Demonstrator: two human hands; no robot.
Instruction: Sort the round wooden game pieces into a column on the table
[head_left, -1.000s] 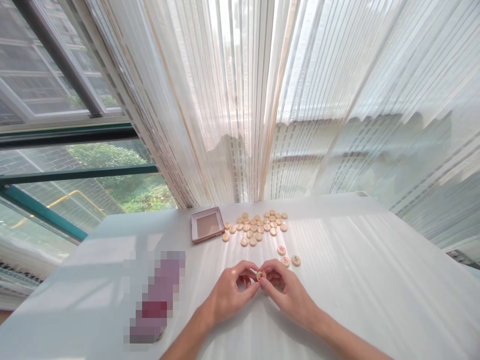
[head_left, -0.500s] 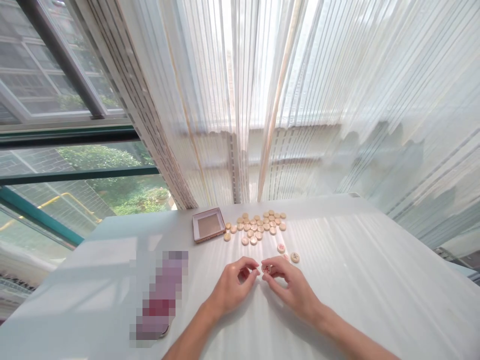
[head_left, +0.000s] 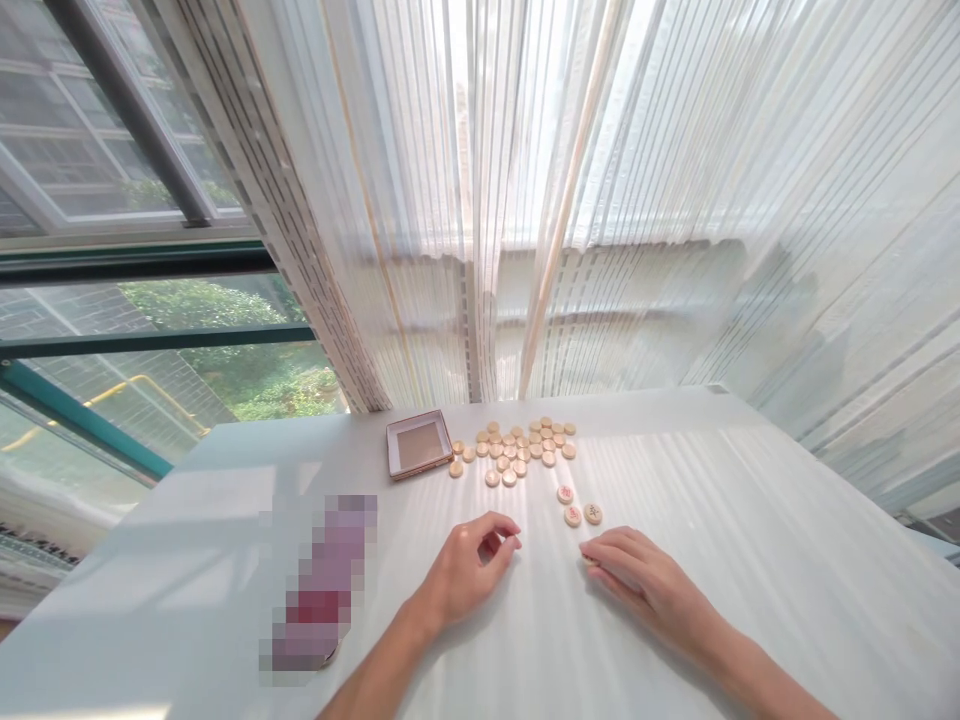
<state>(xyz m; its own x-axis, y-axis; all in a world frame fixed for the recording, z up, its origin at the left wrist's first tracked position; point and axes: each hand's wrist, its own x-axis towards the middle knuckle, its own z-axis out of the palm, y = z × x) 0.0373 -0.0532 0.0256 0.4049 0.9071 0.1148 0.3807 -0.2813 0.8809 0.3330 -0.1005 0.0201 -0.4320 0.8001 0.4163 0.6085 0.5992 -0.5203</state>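
Observation:
My left hand (head_left: 469, 565) rests on the white table, its fingers loosely curled. A small gap shows between thumb and fingertips, with nothing visible in it. To the right, my right hand (head_left: 649, 575) is low over the table, closed on a Chinese chess piece (head_left: 589, 560) mostly hidden under its fingers. Just beyond it lie two round pieces with red characters, an upper one (head_left: 565, 494) and a lower one (head_left: 572, 516), and a dark-lettered piece (head_left: 592, 513). Farther back, several pale wooden pieces (head_left: 520, 467) form a loose cluster.
A shallow open box (head_left: 390, 462) stands left of the cluster at the table's (head_left: 787, 560) far side. A blurred-out purple object (head_left: 330, 575) lies left of my left hand. Striped sheer curtains (head_left: 495, 250) hang behind the table, beside a window at left.
My right hand has moved right, away from my left hand, and turned palm down with the piece. The lower red-lettered piece is now uncovered. My left hand has stayed nearly still.

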